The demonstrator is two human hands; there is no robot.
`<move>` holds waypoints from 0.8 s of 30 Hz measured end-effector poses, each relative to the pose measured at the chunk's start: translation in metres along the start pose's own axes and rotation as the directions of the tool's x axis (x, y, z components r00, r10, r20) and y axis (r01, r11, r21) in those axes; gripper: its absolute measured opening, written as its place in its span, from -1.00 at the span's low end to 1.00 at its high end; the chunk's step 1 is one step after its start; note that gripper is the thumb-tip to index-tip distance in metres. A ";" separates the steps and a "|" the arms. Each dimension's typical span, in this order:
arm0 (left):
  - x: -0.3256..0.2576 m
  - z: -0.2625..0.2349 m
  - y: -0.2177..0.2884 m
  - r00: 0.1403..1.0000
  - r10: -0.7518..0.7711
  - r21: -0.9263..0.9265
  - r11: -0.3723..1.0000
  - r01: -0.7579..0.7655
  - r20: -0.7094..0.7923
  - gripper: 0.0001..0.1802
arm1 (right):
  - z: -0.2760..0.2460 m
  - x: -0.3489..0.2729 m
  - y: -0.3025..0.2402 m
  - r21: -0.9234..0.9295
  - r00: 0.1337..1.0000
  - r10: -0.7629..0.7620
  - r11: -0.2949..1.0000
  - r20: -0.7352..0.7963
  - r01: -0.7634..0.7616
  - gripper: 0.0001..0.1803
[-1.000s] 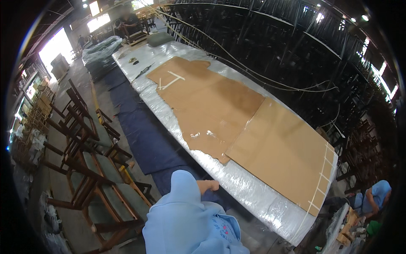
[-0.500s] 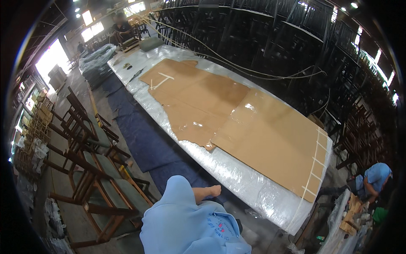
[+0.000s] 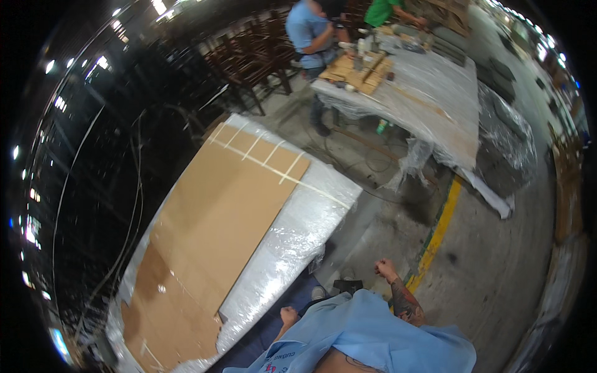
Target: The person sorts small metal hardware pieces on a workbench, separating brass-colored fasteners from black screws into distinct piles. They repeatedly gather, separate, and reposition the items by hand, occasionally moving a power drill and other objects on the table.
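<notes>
Down at the lower middle, my left hand (image 3: pixel 289 316) is curled closed near the long edge of a low table wrapped in clear plastic (image 3: pixel 295 221), apart from it. My right hand (image 3: pixel 385 268) hangs over the floor further right, in a loose fist with nothing visible in it. Brown cardboard sheets (image 3: pixel 214 205) cover much of the wrapped table. Pale tape strips (image 3: pixel 260 158) form a ladder-like pattern across their far end.
A second plastic-covered table (image 3: pixel 435 93) stands ahead, bearing wooden pieces (image 3: pixel 357 71). A co-worker in blue (image 3: pixel 309 31) and another in green (image 3: pixel 380 11) are beside it. Stacked dark chairs (image 3: pixel 249 56) stand behind. A yellow floor line (image 3: pixel 435 239) runs to my right.
My view and body have turned right, bringing the second table and co-workers closer to the centre. My right hand has come into view. The chairs on the left have left the picture.
</notes>
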State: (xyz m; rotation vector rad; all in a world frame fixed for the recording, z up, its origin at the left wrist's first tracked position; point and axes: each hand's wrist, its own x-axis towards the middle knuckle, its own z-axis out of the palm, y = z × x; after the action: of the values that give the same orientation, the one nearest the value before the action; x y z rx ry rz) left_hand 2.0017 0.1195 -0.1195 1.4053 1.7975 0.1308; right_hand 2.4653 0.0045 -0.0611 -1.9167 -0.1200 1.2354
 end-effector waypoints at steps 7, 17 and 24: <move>0.071 0.040 0.135 0.983 0.022 -0.455 0.888 0.065 0.185 -0.73 | -0.078 -0.020 0.036 0.097 0.961 0.143 0.988 -0.238 -0.122 -0.79; 0.131 0.050 0.334 0.931 0.360 -0.232 0.912 -0.337 0.061 -0.50 | -0.112 -0.120 -0.410 -0.182 0.487 -0.829 0.452 0.276 0.873 -0.57; 0.147 0.118 0.452 0.945 0.328 -0.356 0.882 -0.308 -0.006 -0.56 | -0.102 -0.199 -0.619 0.122 -0.219 -0.632 -0.194 0.744 0.973 -0.73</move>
State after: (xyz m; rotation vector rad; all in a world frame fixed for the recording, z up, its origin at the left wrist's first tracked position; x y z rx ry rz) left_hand 2.4171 0.3640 -0.0313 1.4110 1.3980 0.5562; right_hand 2.6524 0.2508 0.5202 -0.9280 -2.1705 0.4988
